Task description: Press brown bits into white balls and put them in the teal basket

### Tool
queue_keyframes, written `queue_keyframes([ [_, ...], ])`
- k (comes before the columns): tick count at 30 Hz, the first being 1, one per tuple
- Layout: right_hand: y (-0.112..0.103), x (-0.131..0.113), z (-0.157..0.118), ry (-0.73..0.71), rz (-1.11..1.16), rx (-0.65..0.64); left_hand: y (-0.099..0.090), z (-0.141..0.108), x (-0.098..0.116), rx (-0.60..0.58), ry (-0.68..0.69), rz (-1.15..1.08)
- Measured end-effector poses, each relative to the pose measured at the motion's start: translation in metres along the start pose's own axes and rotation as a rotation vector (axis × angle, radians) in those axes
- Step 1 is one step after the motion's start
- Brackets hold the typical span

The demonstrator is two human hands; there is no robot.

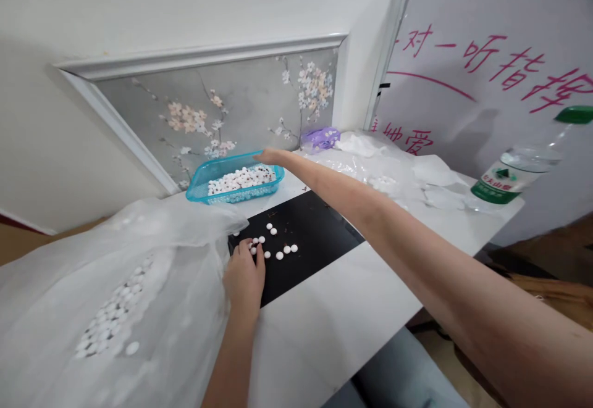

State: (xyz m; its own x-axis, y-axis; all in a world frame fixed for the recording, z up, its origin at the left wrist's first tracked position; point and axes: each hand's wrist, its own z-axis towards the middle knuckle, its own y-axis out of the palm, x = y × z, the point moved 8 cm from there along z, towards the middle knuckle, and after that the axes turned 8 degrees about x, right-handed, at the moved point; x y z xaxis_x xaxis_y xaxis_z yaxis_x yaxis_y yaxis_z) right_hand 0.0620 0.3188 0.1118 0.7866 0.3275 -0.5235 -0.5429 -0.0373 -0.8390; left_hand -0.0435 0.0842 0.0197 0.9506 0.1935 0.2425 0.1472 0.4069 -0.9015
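My left hand (pixel 245 269) rests at the left edge of a black mat (pixel 315 235). Its thumb and fingers curl around a few small white round pieces (pixel 253 250). More loose white discs (pixel 287 249) lie scattered on the mat to the right, among tiny brown specks. My right hand (pixel 267 156) reaches across to the far right corner of a blue plastic basket (pixel 197 193); its fingers show too small to tell whether they hold anything. Many white pieces with dark spots (pixel 243 179) fill part of the basket.
On the left a translucent plastic bag (pixel 185 272) holds many white pieces. Clear plastic bags (pixel 356 167) and a purple packet (pixel 320 139) lie at the back. A water bottle (pixel 514 167) stands at the right edge of the white table (pixel 315 328). A wall borders the back.
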Motion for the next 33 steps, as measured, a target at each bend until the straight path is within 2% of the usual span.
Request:
queue_keyframes([
  [2, 0.003, -0.002, -0.016, -0.041, -0.025, 0.041, 0.000, 0.000, 0.000, -0.012, -0.004, 0.001],
  [4, 0.009, -0.006, -0.045, -0.122, -0.039, 0.075, 0.001, 0.000, -0.001, -0.021, -0.029, 0.006],
  [6, 0.023, -0.015, -0.085, -0.290, -0.082, 0.066, 0.001, 0.000, -0.002, -0.018, -0.056, 0.019],
  [8, 0.046, -0.021, -0.130, -0.441, -0.145, -0.010, 0.000, 0.000, -0.003, -0.013, -0.071, 0.035],
  [11, 0.077, -0.014, -0.179, -0.463, -0.220, -0.098, 0.000, 0.000, -0.002, -0.020, -0.074, 0.040],
  [13, 0.087, -0.016, -0.195, -0.511, -0.259, -0.087, 0.001, 0.000, -0.003, -0.026, -0.087, 0.036],
  [18, 0.088, -0.014, -0.198, -0.481, -0.244, -0.061, 0.001, 0.001, -0.005, -0.023, -0.100, 0.035],
  [23, 0.089, -0.013, -0.208, -0.558, -0.301, -0.086, 0.001, 0.001, -0.004, -0.033, -0.092, 0.036],
  [26, 0.094, -0.010, -0.210, -0.546, -0.345, -0.101, 0.000, 0.001, -0.003, -0.029, -0.094, 0.029],
  [33, 0.092, -0.007, -0.189, -0.459, -0.306, -0.098, 0.000, 0.001, -0.003, -0.025, -0.090, 0.024],
])
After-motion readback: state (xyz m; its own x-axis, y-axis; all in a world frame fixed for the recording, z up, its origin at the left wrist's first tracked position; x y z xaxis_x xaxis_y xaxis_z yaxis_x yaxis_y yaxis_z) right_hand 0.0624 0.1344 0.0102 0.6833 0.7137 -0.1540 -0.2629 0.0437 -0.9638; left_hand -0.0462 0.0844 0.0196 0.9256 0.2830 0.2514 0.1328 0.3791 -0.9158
